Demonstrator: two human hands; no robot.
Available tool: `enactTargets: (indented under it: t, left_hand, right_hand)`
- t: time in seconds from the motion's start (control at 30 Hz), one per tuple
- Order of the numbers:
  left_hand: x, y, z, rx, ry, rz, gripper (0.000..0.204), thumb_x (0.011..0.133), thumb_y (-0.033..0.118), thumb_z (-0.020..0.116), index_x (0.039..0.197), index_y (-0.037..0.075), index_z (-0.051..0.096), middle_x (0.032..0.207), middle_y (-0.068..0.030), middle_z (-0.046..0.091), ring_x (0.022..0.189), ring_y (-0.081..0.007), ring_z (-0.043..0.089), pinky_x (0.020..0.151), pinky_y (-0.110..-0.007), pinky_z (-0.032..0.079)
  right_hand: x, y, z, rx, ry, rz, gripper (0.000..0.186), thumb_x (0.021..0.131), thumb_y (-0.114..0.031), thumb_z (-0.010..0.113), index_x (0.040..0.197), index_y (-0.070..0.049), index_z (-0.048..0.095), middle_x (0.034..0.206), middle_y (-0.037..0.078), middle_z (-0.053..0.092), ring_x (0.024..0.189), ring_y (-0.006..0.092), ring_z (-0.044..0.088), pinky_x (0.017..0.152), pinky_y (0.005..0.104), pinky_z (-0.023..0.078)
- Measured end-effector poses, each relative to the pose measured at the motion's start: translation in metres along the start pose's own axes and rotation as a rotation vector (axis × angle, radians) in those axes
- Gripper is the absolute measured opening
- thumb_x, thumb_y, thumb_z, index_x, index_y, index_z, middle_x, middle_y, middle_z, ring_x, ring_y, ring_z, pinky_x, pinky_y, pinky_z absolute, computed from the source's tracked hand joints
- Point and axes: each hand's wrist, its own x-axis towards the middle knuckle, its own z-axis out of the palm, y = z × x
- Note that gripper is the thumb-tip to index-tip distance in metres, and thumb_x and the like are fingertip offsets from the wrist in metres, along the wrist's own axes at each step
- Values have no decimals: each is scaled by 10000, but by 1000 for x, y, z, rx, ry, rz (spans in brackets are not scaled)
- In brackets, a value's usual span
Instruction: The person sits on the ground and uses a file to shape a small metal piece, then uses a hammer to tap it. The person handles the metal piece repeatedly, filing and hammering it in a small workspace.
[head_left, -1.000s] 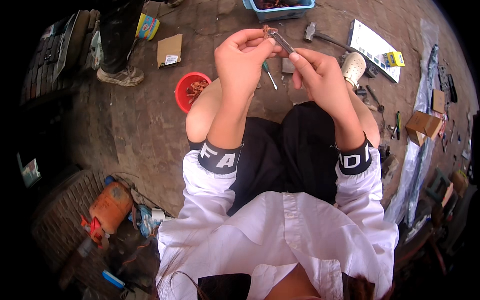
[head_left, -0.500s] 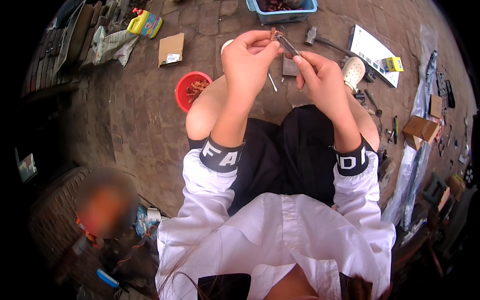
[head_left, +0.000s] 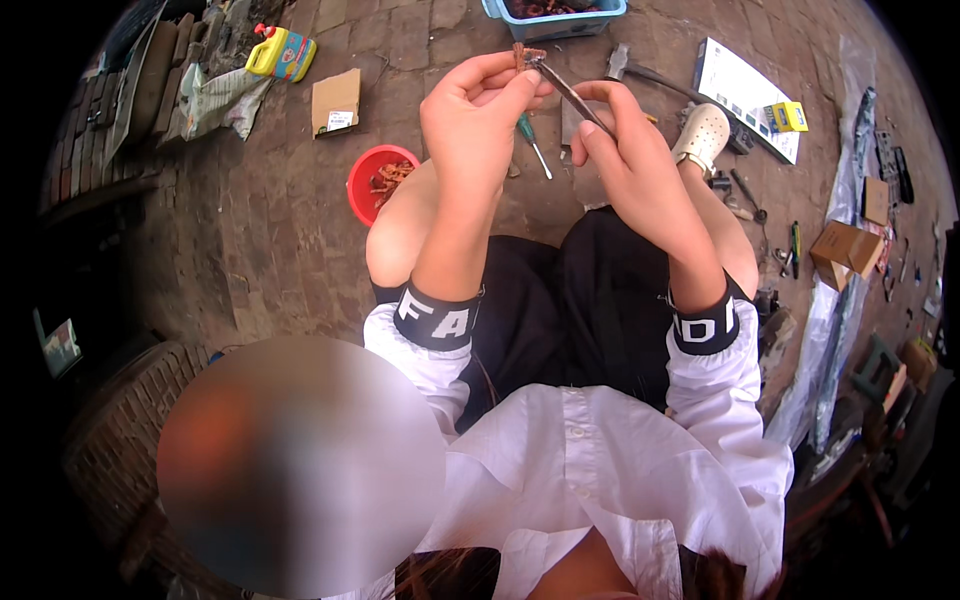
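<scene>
My left hand [head_left: 470, 125] pinches a small copper-coloured piece [head_left: 519, 56] high in the view. My right hand [head_left: 625, 160] grips a slim metal tool [head_left: 565, 90], perhaps pliers, whose upper end touches that piece. Below and behind my hands a screwdriver with a green handle [head_left: 534, 140] lies on the ground. By my left knee stands a red bowl [head_left: 360, 200] with several copper-coloured pieces in it.
A blue basin [head_left: 555, 27] stands beyond my hands, a hammer [head_left: 617, 62] right of it. A white panel [head_left: 740, 90], yellow box [head_left: 788, 117], cardboard box [head_left: 846, 250] and plastic-wrapped strips lie rightward. Cardboard [head_left: 336, 100] and a yellow jug [head_left: 280, 52] are leftward.
The other person's leg and shoe at upper left have left the view. My hands have shifted slightly left, and the tool in my right hand sits at a slightly different angle.
</scene>
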Motion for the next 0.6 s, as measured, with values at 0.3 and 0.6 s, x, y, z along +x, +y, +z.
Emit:
enactTargets:
  t: [0.3,0.6]
  left_hand:
    - [2,4,-4,-99,18,-81,230,854,-25,667,1071,-98,640,932,-146,704,814,-196,708,730,-261,568]
    - [1,4,-9,-92,29,-63,240,849,-31,669,1074,-105,634,935,-151,703,808,-196,708,716,-267,574]
  right_hand:
    - [3,-10,-24,219,-134,107,260,976,-75,479,1210,7,555,856,7,673,602,73,495,553,243,422]
    - [3,-3,-12,-42,-23,-34,186,974,-91,493,1091,-2,606,720,55,631,627,149,578,599,287,458]
